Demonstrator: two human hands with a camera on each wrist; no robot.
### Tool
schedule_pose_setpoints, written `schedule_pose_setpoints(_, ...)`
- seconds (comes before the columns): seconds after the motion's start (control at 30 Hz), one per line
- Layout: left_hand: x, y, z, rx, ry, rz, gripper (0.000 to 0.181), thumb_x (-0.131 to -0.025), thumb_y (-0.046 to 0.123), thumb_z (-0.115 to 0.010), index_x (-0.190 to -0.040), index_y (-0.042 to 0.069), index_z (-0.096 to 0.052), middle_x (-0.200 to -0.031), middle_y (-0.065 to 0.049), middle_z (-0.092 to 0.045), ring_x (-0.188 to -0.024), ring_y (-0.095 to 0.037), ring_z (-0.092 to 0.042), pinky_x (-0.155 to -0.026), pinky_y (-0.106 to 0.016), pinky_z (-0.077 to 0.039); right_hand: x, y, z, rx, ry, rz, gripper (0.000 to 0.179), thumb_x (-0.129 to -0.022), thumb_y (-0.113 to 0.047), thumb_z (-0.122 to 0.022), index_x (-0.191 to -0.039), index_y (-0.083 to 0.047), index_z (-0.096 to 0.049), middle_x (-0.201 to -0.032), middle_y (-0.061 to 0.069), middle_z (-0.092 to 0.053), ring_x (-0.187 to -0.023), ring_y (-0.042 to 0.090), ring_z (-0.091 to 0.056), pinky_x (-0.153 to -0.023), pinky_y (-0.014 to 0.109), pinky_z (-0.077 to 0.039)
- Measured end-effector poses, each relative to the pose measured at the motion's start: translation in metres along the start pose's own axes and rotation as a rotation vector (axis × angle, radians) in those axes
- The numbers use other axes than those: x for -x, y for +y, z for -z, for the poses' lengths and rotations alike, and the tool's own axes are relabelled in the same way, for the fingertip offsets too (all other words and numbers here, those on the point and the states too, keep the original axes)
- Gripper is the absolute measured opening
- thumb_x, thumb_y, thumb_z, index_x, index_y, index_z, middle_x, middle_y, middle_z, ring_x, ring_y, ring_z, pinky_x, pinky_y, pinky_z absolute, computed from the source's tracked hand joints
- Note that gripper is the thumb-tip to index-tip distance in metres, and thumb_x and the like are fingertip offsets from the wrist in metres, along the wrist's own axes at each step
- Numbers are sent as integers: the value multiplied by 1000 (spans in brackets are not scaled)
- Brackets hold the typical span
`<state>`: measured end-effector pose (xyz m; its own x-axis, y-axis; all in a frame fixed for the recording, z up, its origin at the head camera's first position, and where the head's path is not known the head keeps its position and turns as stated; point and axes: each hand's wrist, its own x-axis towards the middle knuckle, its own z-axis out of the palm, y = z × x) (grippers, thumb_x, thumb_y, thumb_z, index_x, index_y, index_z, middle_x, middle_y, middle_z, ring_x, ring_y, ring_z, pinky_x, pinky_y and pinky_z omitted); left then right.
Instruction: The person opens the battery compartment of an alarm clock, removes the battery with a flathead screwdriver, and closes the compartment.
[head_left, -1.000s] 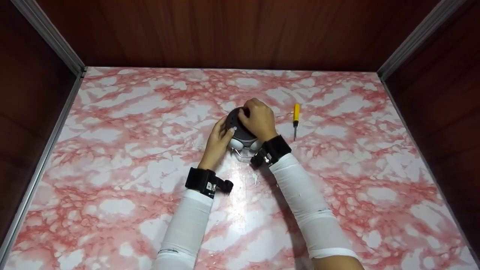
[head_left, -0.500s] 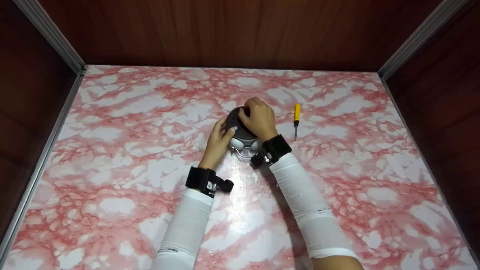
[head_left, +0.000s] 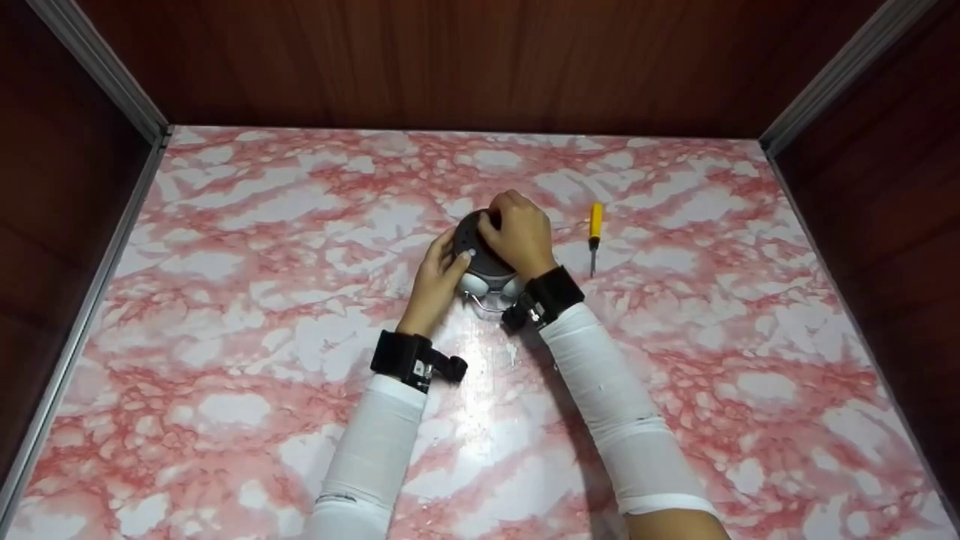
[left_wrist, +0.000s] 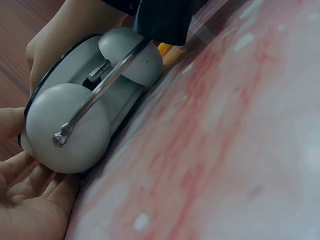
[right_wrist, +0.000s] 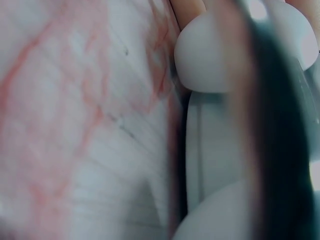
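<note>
- white sleeves point(head_left: 371, 450), pair, lower centre of frame
- black wrist straps point(head_left: 391, 354), knobbed black stub point(head_left: 455, 368) on each
- silvery bits point(head_left: 422, 370) on straps, maybe screws

Two hands point(head_left: 436, 276), two sleeves point(head_left: 371, 450), two wristbands point(head_left: 394, 354) and one screwdriver point(head_left: 595, 228) join one alarm clock point(head_left: 484, 262) with two bells point(left_wrist: 55, 110), one hammer point(left_wrist: 101, 70) and one handle point(left_wrist: 104, 89), at one table point(head_left: 225, 330) within three walls point(head_left: 450, 67)
</note>
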<state>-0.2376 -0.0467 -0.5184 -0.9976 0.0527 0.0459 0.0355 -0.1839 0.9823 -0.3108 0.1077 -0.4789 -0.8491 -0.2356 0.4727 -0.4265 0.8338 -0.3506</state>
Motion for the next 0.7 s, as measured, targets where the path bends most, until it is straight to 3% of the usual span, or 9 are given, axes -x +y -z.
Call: schedule_pose_setpoints(0.7, -2, 0, 1, 29, 6, -8, 59, -101, 9, -60, -155, 0, -35, -154, -17, -44, -139, -30, -46, -117, -34, -36, -1, -1, 3, -12, -14, -5, 19, -91, -21, -68, -93, -2, -69, -97, 13, -69, -86, 31, -68, -77, 46, -56)
